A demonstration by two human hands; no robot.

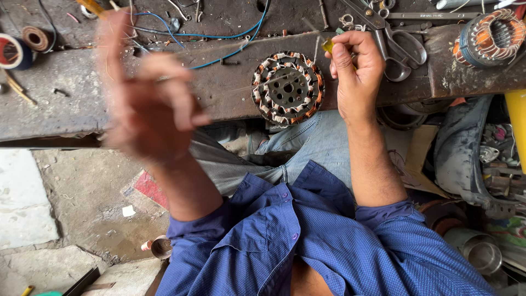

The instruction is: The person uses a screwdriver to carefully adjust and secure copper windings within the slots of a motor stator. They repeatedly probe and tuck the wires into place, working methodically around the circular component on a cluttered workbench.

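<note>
Copper-wound, the stator (287, 87) lies flat at the bench's (66, 104) near edge, untouched; it could be knocked off, being so close to the drop. A small yellow piece (327, 45) is pinched in the right hand (356, 68), just beside it. The left hand (145, 93) is blurred, loosely open, nothing seen held. Scissors (397, 46) lie behind.

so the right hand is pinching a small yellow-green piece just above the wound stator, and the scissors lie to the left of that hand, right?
Not quite. In the head view the scissors lie to the right of the right hand, not left. The rest holds: that hand pinches a small yellow-green piece just above the wound stator.
</note>
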